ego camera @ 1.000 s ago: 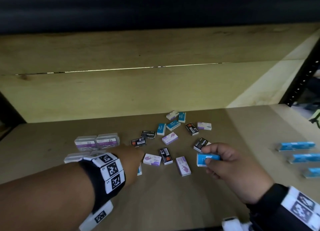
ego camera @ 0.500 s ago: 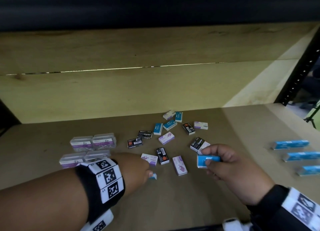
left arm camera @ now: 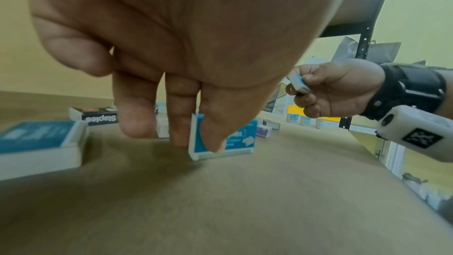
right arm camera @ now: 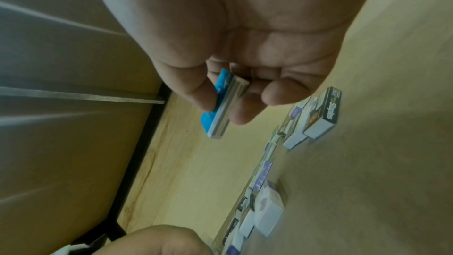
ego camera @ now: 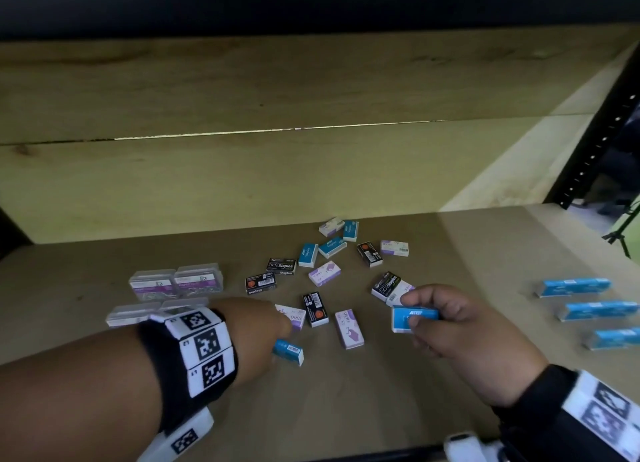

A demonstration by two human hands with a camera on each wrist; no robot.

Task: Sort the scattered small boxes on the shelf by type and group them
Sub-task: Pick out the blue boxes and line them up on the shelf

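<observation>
Several small boxes lie scattered mid-shelf: black Staples boxes, purple-and-white ones and blue ones. My left hand reaches down at the near side of the pile. It pinches a small blue box that stands on its long edge on the shelf; in the left wrist view my left hand has thumb in front of the blue box and fingers behind it. My right hand holds another blue box above the shelf, and the right wrist view shows this box between thumb and fingers.
Clear plastic paper-clip cases sit grouped at the left. Three blue boxes lie in a column at the right. A wooden back panel closes the shelf behind, and a black upright stands at the right.
My left hand has closed its fingertips on the small blue box near the front, which now shows more clearly beside the hand. My right hand keeps its blue box almost still.
</observation>
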